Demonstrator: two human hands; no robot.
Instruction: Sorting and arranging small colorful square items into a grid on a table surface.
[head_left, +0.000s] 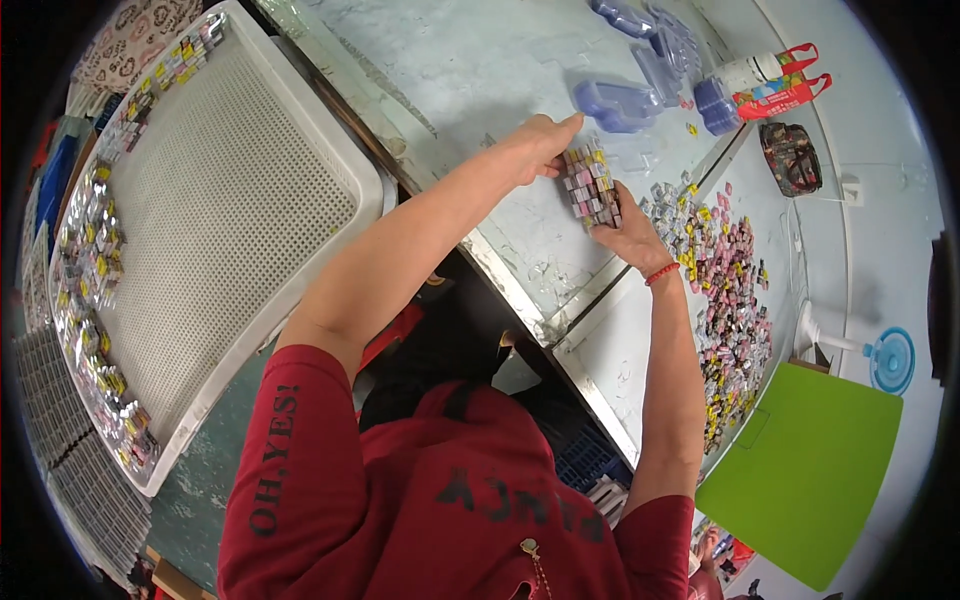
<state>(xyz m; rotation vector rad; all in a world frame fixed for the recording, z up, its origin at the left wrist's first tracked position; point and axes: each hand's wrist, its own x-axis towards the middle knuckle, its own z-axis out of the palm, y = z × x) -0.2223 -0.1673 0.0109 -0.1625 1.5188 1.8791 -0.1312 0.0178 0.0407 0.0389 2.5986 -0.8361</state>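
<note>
Between my two hands, above the pale worktop, is a block of small wrapped pieces (591, 186) in neat rows, coloured silver, pink, yellow and dark. My left hand (540, 150) grips its upper left edge, with the thumb stretched toward the top and the other fingers curled behind. My right hand (636, 236) holds the lower right end, thumb along the side. Whether a clear container surrounds the block, I cannot tell. Close to the right hand, loose wrapped pieces (725, 265) lie in a long heap.
Clear bluish plastic containers (620, 105) lie at the back of the worktop (460, 60). A large white perforated tray (230, 170) on the left bears rows of wrapped pieces along its far side. At right are a red bag (785, 95), a dark patterned pouch (790, 160) and a green board (810, 460).
</note>
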